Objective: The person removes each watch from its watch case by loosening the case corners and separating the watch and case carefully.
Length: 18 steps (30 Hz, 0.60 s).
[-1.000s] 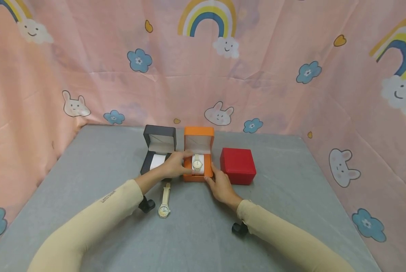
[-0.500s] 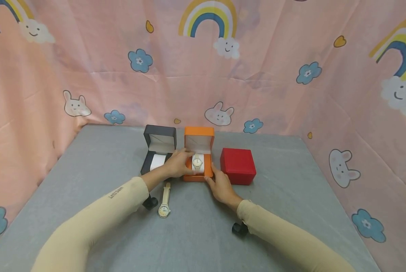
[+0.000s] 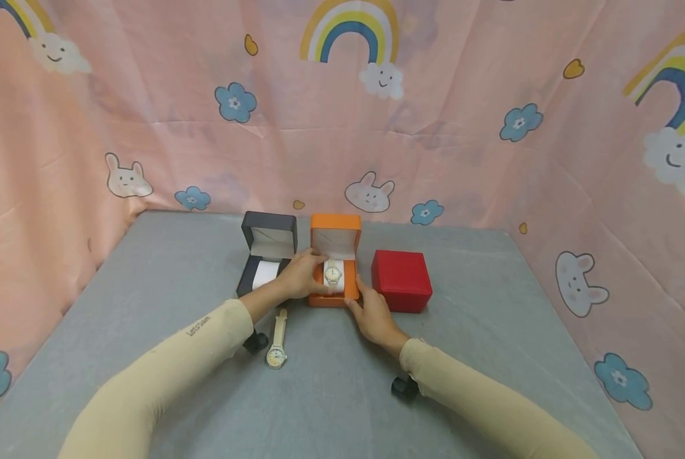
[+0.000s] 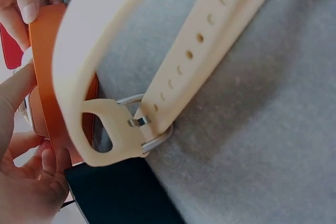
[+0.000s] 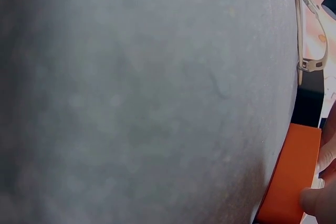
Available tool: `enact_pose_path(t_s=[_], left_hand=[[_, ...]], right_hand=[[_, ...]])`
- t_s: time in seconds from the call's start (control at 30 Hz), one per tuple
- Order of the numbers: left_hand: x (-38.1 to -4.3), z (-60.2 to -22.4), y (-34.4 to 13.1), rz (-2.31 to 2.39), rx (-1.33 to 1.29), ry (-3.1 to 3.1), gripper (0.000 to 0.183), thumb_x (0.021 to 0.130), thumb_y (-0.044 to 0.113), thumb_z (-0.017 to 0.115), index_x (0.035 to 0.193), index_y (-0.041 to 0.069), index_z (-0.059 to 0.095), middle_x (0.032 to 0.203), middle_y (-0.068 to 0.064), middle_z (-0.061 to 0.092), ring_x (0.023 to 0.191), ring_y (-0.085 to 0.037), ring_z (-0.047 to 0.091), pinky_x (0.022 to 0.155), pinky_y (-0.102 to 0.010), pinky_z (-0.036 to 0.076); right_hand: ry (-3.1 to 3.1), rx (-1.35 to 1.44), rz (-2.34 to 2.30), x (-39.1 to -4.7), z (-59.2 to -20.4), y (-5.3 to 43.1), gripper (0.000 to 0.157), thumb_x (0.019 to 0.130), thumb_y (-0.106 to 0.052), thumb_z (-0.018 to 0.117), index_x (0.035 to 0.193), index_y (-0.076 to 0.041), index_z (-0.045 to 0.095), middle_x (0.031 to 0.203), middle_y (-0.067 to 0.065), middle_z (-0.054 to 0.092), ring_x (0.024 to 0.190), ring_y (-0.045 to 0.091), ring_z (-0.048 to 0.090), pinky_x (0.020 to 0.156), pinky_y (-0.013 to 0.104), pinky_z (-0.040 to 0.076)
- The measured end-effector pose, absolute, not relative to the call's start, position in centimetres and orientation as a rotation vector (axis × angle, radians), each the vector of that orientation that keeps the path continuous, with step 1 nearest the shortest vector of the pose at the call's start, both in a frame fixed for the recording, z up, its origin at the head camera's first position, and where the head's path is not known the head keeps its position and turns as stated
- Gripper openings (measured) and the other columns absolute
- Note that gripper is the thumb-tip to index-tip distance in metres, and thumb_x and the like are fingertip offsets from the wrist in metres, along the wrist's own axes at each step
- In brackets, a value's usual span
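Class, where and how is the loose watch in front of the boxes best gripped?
Probably by the loose watch's case, pinched at opposite edges from above and the near side: its dial faces up at the near end, while the buckled strap runs toward the dark box.

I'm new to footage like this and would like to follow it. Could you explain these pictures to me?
There is no machine here: a person works with a bare left hand and right hand. The wide picture is taken from the person's head, looking down; the two close ones from each wrist. On the grey surface stand an open black box, an open orange box and a closed red box. A loose watch lies in front. The right hand grips the orange box's near corner. The left reaches inside, by a second watch on a white cushion; whether it pinches anything is unclear.
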<state>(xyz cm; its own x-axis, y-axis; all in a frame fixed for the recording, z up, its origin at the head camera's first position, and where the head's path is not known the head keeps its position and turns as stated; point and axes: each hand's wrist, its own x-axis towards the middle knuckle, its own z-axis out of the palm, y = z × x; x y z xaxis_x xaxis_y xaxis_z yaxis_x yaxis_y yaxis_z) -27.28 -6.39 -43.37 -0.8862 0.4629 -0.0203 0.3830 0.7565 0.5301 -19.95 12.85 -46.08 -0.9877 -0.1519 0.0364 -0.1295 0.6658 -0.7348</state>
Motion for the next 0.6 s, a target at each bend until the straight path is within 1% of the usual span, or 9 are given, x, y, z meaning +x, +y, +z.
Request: enact_pose_path(t_s=[0.37,0.6], left_hand=[[-27.22,-42.94,-6.34,0.78,0.698,2.812,0.08,0.082,0.031,0.085,0.146,-0.002,0.05,0.146,-0.024,0.05,0.133,-0.04,0.048,0.114,-0.05,0.041],[-26.89,-43.17,-6.37,0.686,0.701,2.847,0.081,0.085,0.044,0.08,0.147,0.002,0.049,0.148,-0.02,0.05,0.133,-0.034,0.052,0.11,-0.05,0.046]], right_hand=[[2.874,-0.259,-1.244,-20.13,-46.01,12.97,0.064,0.1,-0.012,0.063,0.151,0.012,0.033,0.157,0.025,0.039,0.146,0.033,0.041,0.117,0.049,0.038],[2.845,-0.238,-1.236,-20.01,-46.13,12.94,0.066,0.099,-0.013,0.064,0.152,0.011,0.032,0.158,0.024,0.039,0.147,0.033,0.04,0.118,0.05,0.037]])
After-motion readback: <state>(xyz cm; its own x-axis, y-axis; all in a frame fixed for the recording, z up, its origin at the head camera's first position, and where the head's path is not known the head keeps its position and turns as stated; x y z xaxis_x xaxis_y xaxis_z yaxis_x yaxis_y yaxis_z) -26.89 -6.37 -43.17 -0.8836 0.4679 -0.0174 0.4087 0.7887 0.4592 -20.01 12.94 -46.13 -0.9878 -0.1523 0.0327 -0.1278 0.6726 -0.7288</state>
